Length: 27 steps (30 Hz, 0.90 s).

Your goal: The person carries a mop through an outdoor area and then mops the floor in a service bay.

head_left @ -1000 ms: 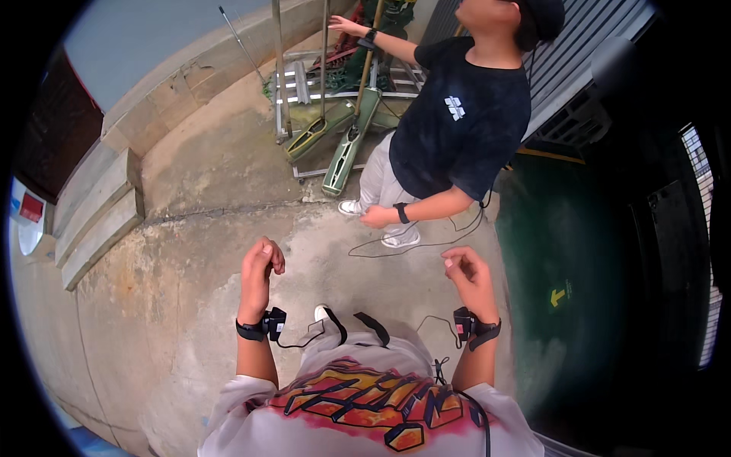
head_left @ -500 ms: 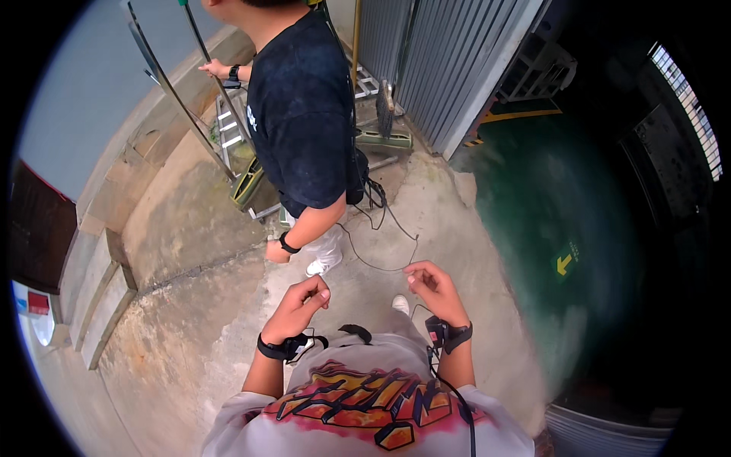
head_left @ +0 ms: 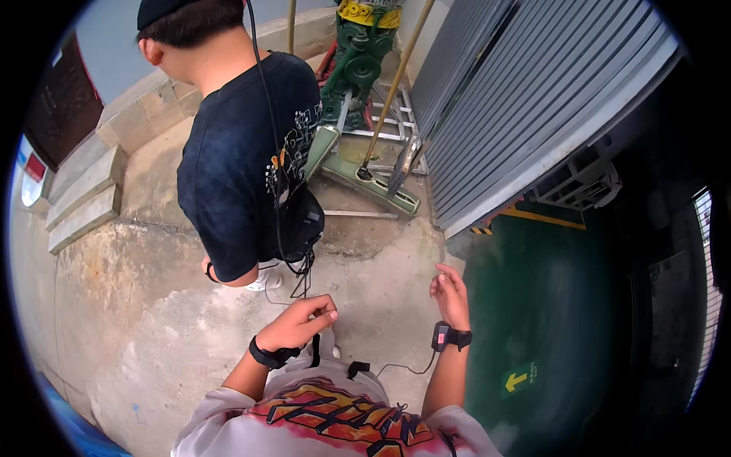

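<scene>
My left hand (head_left: 298, 323) is raised in front of my shirt, its fingers curled in with the thumb along them and nothing visible in it. To its right, my right hand (head_left: 451, 297) has loosely bent fingers held apart, and it is empty. Each wrist wears a black strap; a thin cable (head_left: 411, 371) runs from the small box on the right one. Just beyond my left hand stands another person (head_left: 247, 160) in a dark T-shirt, back partly turned to me, with black cables (head_left: 303, 270) hanging behind. Neither of my hands touches anything.
A green-headed push broom (head_left: 365, 185) and a dark brush (head_left: 403, 164) lean near a grey corrugated metal door (head_left: 525, 114). Behind them stands a green machine (head_left: 362, 68). Green floor (head_left: 548, 305) lies right of the concrete. Stone steps (head_left: 87, 202) are at the left.
My view has turned left, and the other person now stands further left, back more toward me. The broom and green machine have come into fuller view. My right hand has turned more upright.
</scene>
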Each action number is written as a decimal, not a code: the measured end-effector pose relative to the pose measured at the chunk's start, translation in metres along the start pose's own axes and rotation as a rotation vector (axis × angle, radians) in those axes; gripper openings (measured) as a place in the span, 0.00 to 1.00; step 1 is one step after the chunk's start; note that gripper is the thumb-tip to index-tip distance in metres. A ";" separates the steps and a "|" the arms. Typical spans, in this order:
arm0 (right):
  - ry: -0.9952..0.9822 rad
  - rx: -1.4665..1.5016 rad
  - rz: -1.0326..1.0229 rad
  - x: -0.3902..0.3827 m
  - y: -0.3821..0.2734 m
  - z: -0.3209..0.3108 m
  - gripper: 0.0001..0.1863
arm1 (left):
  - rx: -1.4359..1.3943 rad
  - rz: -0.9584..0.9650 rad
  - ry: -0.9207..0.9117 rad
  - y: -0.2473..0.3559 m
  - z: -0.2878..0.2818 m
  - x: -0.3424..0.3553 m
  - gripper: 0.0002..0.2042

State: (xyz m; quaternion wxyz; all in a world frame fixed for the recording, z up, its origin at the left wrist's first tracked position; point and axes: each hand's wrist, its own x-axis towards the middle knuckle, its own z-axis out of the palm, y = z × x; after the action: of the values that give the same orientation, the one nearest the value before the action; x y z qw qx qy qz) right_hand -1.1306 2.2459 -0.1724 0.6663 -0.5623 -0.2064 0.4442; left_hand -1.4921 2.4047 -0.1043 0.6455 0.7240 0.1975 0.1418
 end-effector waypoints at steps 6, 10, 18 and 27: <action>0.003 -0.442 -0.109 0.182 -0.080 -0.012 0.21 | -0.072 -0.068 0.052 -0.020 -0.012 0.060 0.08; -0.091 -0.622 -0.224 0.300 -0.135 -0.007 0.30 | -0.016 -0.068 0.250 -0.002 -0.036 0.139 0.09; -0.202 -0.700 -0.328 0.555 -0.200 -0.054 0.36 | 0.025 -0.116 0.693 0.000 -0.034 0.236 0.09; -0.124 -0.713 -0.633 0.806 -0.234 -0.085 0.35 | -0.018 -0.317 1.019 -0.011 0.024 0.397 0.11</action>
State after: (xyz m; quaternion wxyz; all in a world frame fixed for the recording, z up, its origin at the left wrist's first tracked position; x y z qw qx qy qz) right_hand -0.5612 2.8682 -0.1593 0.5209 -0.6377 -0.5463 0.1538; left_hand -1.1321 2.5711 -0.1378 0.4875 0.5191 0.5918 0.3778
